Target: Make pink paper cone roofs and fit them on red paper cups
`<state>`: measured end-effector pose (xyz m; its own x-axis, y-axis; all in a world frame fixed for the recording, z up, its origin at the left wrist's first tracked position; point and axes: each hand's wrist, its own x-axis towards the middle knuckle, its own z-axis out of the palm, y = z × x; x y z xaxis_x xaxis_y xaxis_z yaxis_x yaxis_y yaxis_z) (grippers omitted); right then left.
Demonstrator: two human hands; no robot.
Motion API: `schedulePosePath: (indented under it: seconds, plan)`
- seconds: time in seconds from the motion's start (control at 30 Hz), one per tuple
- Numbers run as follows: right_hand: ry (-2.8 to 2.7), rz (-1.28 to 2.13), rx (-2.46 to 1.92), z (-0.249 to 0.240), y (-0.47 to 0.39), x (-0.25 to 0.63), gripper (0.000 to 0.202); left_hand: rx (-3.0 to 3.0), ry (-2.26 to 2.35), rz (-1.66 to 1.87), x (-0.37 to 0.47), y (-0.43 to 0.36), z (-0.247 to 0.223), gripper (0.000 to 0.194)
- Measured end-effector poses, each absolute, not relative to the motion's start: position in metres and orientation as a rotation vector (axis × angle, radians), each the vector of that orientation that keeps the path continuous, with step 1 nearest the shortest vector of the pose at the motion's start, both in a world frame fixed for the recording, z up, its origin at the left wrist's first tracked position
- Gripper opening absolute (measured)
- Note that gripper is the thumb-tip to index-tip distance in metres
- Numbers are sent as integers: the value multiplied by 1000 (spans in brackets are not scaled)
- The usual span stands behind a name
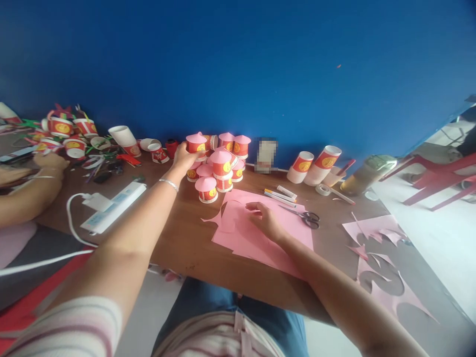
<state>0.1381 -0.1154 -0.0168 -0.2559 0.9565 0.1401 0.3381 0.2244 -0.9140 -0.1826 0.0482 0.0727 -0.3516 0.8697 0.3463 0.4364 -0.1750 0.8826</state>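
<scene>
My left hand [185, 159] reaches to the back of the table, its fingers closed around a red paper cup with a pink cone roof [196, 144]. The cup is upright, at the top of a cluster of similar roofed cups; whether it still rests on the one below I cannot tell. One roofed cup [206, 190] stands at the front of the cluster. My right hand [267, 221] hovers over or rests on stacked pink paper sheets [275, 255], fingers loosely bent and apart, holding nothing visible. Black-handled scissors [310, 219] lie on the paper's right side, beside several pens [280, 197].
A white power strip [113, 207] with a cable lies left. Stacked paper cups [323, 165], a tape roll [323, 189] and a bottle [368, 174] stand at back right. Pink paper scraps [399, 297] lie right. Another person's hand [50, 163] works among cups at far left.
</scene>
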Motion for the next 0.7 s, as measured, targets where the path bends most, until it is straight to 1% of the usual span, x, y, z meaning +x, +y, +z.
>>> schedulePosePath:
  seconds: [0.1,0.2,0.43,0.57,0.7]
  plan:
    - [-1763,1019,-1236,-19,-116,138,30,1457,1771,1468,-180,51,68,68]
    - [-1777,1003,-1236,-20,-116,138,30,1453,1794,1474,-180,54,67,67]
    - [-1790,1013,-1248,-23,-113,138,28,1532,1793,1567,-178,44,74,55]
    - [-1793,1021,-1235,-22,-113,138,25,1559,1711,1609,-174,40,76,56]
    - [-1821,1009,-1236,-20,-115,138,22,1583,1685,1557,-169,50,74,60]
